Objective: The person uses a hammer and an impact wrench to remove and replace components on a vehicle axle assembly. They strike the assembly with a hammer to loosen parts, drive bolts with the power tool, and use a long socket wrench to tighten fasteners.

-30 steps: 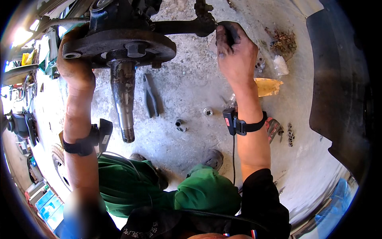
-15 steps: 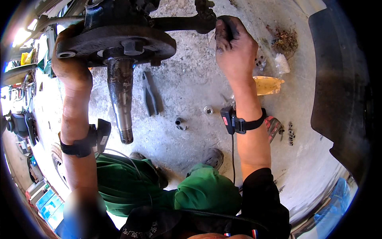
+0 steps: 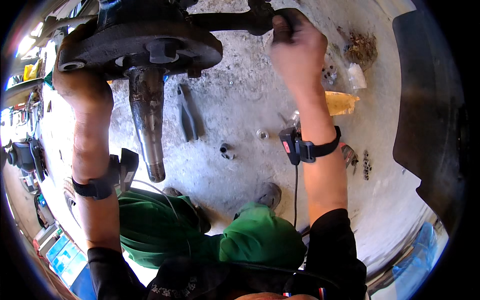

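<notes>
My left hand (image 3: 85,90) grips the left side of a dark, greasy steering knuckle flange (image 3: 115,47), its fingers mostly hidden behind the metal. A shiny tapered spindle (image 3: 151,125) with a threaded tip points down from the flange toward me. A dark arm (image 3: 220,21) runs right from the knuckle to a greasy joint (image 3: 257,17). My right hand (image 3: 300,52), blurred and blackened at the thumb, is curled closed at that joint; what its fingertips hold is hidden.
On the concrete floor lie pliers (image 3: 187,120), a socket (image 3: 225,150), a washer (image 3: 262,134), a yellow sheet (image 3: 340,103), a red power tool (image 3: 348,155) and a row of sockets (image 3: 366,165). A dark curved panel (image 3: 425,110) fills the right side; shelving and clutter (image 3: 27,155) line the left.
The knuckle and my left hand have shifted left and slightly up in the view. My right hand has moved up and slightly right, staying at the joint.
</notes>
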A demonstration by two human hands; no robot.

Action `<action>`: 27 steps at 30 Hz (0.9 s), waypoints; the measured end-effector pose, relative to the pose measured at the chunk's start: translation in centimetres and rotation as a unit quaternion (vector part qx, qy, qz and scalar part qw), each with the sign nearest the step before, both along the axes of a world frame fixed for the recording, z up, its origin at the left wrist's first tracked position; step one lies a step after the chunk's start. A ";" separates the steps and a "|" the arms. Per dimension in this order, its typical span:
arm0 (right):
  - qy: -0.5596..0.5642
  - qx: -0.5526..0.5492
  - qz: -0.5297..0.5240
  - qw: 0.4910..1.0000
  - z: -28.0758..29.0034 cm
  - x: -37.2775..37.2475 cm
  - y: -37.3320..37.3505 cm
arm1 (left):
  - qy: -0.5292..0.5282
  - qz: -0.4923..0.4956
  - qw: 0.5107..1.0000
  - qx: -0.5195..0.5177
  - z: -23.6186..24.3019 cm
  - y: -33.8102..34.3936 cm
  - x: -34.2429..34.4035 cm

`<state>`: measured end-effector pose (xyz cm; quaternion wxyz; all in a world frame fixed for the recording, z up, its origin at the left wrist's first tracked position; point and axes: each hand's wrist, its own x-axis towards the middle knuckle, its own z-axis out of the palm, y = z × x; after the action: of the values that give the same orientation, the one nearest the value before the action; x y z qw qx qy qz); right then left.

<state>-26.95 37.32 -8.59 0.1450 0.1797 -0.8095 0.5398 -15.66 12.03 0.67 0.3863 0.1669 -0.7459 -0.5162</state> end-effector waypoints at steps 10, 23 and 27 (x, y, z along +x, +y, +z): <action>-0.050 0.123 -0.055 0.990 2.6 -0.1 -0.4 | -0.058 0.013 0.998 -0.019 -0.2 -0.1 0.2; -0.242 0.002 -0.015 0.970 4.3 -0.4 -0.5 | -0.061 0.031 0.981 -0.181 -0.8 -1.4 0.5; -0.384 -0.195 0.044 0.902 2.1 -1.3 -0.1 | 0.030 -0.065 0.995 0.075 -1.9 -3.7 0.2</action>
<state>-28.26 37.27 -6.49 -0.1687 -0.0379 -0.6726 0.7195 -15.43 8.38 -1.23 0.3608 0.1304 -0.7025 -0.5995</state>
